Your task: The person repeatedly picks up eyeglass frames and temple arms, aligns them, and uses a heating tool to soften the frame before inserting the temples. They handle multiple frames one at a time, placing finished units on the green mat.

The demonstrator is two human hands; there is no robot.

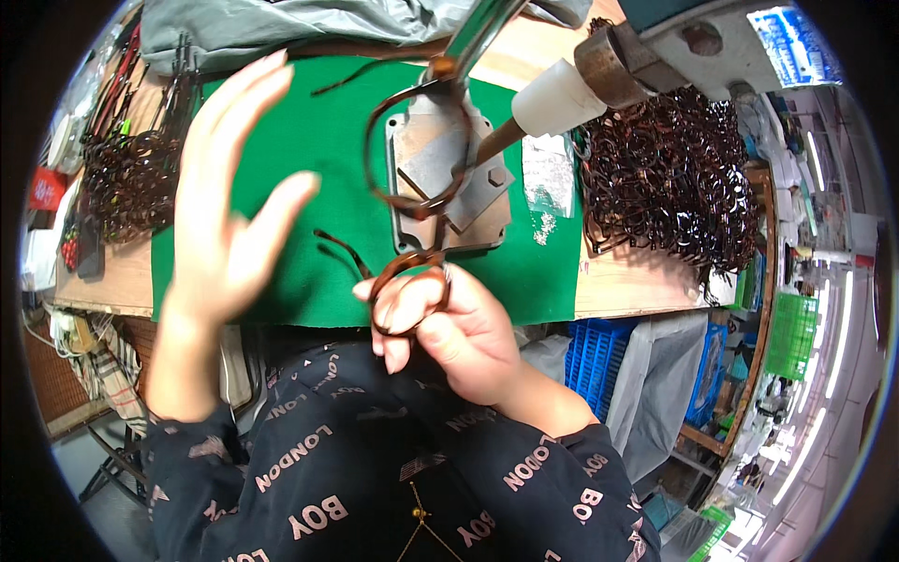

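Our right hand point(465, 342) pinches a tortoiseshell spectacle frame point(426, 208) by one rim point(410, 258); our left hand point(220, 211) spreads, empty; we should avoid twisting the frame.

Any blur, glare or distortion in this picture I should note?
Head view: the left hand is blurred, while the right hand and the brown eyeglass frame it holds look sharper; same head view, right side: tube lights glare white; head view overall: fisheye distortion, with black corners.
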